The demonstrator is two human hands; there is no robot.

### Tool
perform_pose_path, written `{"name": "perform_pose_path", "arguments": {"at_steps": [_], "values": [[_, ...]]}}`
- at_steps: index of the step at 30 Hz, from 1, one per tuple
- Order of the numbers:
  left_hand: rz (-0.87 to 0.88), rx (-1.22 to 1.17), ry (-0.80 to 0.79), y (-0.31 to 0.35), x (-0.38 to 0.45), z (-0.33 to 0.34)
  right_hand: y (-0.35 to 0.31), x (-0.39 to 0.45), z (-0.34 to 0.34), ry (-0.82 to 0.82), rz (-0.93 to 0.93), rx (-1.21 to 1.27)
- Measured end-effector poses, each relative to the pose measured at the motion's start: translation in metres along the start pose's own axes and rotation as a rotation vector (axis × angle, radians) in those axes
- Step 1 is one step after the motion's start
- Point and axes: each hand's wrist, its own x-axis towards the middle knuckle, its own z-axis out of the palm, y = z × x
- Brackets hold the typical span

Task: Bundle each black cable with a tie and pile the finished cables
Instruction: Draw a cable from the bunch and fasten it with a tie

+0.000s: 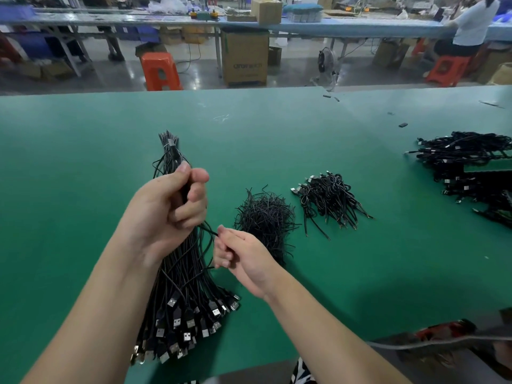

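My left hand (169, 206) grips a thick sheaf of black USB cables (184, 278) around its middle, held upright over the green table (83, 162). The plug ends (185, 328) fan out below, and the thin wire ends (169, 142) stick up above my fist. My right hand (243, 259) is just right of the sheaf, its fingertips pinched on a single black cable (209, 231) that loops out of the sheaf. A heap of black ties (266, 217) lies right of my hands. Beyond it lies a small pile of bundled cables (329, 198).
A larger heap of black cables (471, 167) sits at the table's right edge. A red tool (443, 332) lies at the near right corner. Small black scraps (403, 125) dot the far right. Beyond the table are orange stools (160, 70), cardboard boxes (245, 59) and a seated person (468, 26).
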Motion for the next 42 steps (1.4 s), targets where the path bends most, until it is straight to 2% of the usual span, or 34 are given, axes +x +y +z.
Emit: {"name": "perform_pose_path", "arguments": {"at_steps": [4,6,9,13,16,18,20,24,27,30,34,39,42], "values": [[-0.238,0.416,-0.354,0.002,-0.009,-0.017,-0.008,-0.001,-0.006,-0.003,0.021,0.026],[-0.357,0.623,-0.436,0.001,-0.011,-0.020,-0.018,-0.001,-0.008,0.005,0.026,-0.068],[-0.433,0.838,-0.358,-0.003,-0.010,-0.021,-0.034,-0.001,-0.010,-0.005,0.026,-0.190],[-0.379,1.011,-0.267,-0.010,-0.011,-0.018,-0.049,0.000,-0.009,-0.011,0.017,-0.277],[-0.258,1.063,0.012,-0.022,-0.006,-0.015,-0.057,-0.002,-0.011,0.006,-0.033,-0.365],[-0.168,0.922,0.207,-0.031,-0.001,-0.016,-0.060,-0.005,-0.012,-0.015,-0.074,-0.404],[-0.070,0.670,0.319,-0.037,0.004,-0.019,-0.059,-0.008,-0.010,-0.029,-0.110,-0.460],[0.051,0.113,0.317,-0.043,0.012,-0.012,-0.052,-0.008,-0.005,-0.012,-0.164,-0.595],[0.057,-0.100,0.358,-0.043,0.019,0.002,-0.041,-0.005,-0.001,-0.012,-0.152,-0.638],[0.072,-0.170,0.367,-0.038,0.023,0.010,-0.034,-0.002,-0.001,0.048,-0.160,-0.739],[0.043,-0.149,0.281,-0.037,0.021,0.010,-0.035,-0.002,-0.008,0.149,-0.185,-0.839],[0.043,-0.030,0.154,-0.042,0.016,0.010,-0.041,-0.005,-0.009,0.039,-0.157,-0.497],[-0.004,0.116,0.077,-0.044,0.013,0.009,-0.045,-0.006,-0.010,0.051,-0.181,-0.378]]}}
